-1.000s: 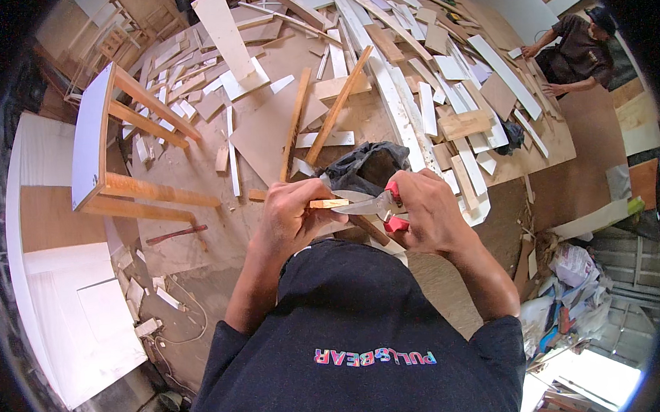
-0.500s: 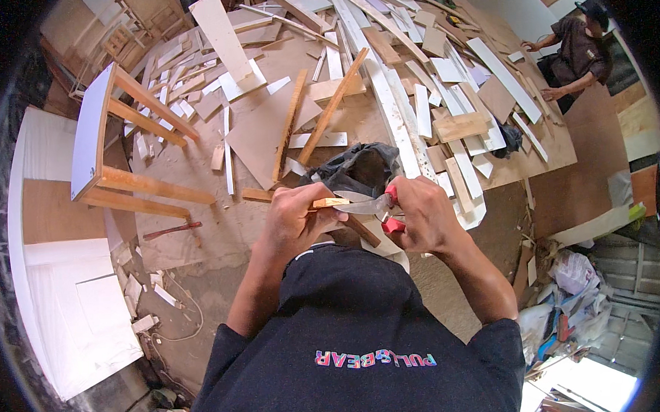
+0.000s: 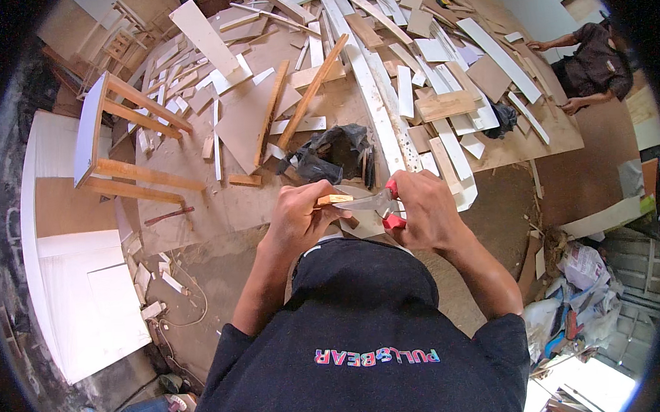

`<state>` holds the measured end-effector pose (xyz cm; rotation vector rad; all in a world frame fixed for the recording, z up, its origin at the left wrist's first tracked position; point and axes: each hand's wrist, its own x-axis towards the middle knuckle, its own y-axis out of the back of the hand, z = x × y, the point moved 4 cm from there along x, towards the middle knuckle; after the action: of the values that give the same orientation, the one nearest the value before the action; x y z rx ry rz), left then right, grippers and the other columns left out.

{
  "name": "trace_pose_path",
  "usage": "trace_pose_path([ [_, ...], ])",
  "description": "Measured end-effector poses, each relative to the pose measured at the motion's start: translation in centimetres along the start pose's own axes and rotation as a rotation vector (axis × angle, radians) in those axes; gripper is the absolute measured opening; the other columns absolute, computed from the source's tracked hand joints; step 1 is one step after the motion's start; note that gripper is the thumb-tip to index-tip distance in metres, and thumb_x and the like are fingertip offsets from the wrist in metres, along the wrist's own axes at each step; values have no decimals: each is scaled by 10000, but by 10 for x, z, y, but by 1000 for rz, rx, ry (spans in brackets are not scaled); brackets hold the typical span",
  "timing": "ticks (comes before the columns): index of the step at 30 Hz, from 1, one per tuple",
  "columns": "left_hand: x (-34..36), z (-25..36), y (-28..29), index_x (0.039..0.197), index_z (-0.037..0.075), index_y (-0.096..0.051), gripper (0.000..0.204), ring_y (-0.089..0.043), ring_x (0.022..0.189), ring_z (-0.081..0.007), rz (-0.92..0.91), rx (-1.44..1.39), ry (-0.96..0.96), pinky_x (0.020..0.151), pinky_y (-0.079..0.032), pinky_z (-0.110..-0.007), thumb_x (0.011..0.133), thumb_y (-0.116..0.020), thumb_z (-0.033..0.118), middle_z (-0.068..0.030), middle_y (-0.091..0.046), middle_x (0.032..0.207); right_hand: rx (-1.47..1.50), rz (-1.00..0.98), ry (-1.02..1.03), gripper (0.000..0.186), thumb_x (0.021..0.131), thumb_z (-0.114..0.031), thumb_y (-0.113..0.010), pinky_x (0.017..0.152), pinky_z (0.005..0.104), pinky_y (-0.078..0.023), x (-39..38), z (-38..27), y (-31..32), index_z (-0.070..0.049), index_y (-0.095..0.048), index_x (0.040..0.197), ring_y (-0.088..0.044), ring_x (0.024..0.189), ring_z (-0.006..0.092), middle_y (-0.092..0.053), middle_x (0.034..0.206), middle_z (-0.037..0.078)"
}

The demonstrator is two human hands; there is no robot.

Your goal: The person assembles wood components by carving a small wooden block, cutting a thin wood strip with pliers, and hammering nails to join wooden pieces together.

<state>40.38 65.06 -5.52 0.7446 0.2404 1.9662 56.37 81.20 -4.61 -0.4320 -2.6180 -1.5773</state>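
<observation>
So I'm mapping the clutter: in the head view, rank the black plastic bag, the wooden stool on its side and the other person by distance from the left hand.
1. black plastic bag, just beyond the left hand
2. wooden stool, far left
3. other person, far right corner

Far centre: black plastic bag [image 3: 333, 156] among scattered wood offcuts [image 3: 443, 105].
Left: 1 overturned wooden table frame [image 3: 121, 141]; white panels [image 3: 91, 305].
Far right: another person [image 3: 596, 65].

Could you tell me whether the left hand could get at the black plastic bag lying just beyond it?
Probably not freely: the left hand is gripping a small wood piece, though the black plastic bag lies uncovered just beyond.
</observation>
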Motion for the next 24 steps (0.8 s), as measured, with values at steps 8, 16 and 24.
trace_pose_path([
  [8,-28,9,-48,878,-2,-629,210,-616,564,-225,94,-10,155,570,-475,-335,919,-787,130,-150,-645,680,70,-82,48,415,651,-186,-743,711,504,-469,-37,33,-8,-18,-512,952,-605,762,453,-610,793,220],
  [16,-58,21,-88,928,3,-662,224,-568,557,-235,132,21,228,562,-458,-361,928,-782,192,-149,-578,662,78,-221,81,404,662,-155,-739,728,513,-481,-67,50,-14,-10,-509,961,-620,790,467,-625,815,240],
  [24,-50,32,-93,971,35,-716,192,-605,577,-238,-87,96,305,583,-482,-352,930,-775,213,-155,-627,700,113,-259,137,380,714,-167,-742,722,514,-484,-83,78,-16,-17,-518,981,-625,798,464,-624,823,239],
])
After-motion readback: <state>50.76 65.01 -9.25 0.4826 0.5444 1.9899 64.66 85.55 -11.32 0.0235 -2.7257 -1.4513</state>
